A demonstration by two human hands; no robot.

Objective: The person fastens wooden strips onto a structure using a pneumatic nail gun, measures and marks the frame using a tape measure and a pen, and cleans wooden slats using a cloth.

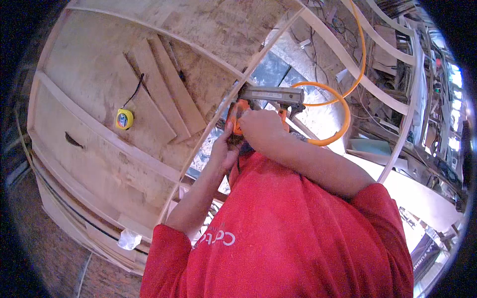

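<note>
An air nail gun (275,93) with a silver magazine and orange body parts sits in front of my chest, beside a thin wooden frame strip. My right hand (262,126) is closed around its handle, the knuckles facing up. My left hand (226,151) grips the orange front end from below, thumb raised along its side; most of its fingers are hidden. A thick orange air hose (346,119) loops out from near my right wrist and runs up to the top.
On the framed plywood panel (99,59) to the left lie a yellow tape measure (124,119) and several wooden strips (174,84). A crumpled plastic piece (129,239) rests on the panel's near edge. Curved wooden ribs (338,52) and cluttered scrap (392,99) fill the right.
</note>
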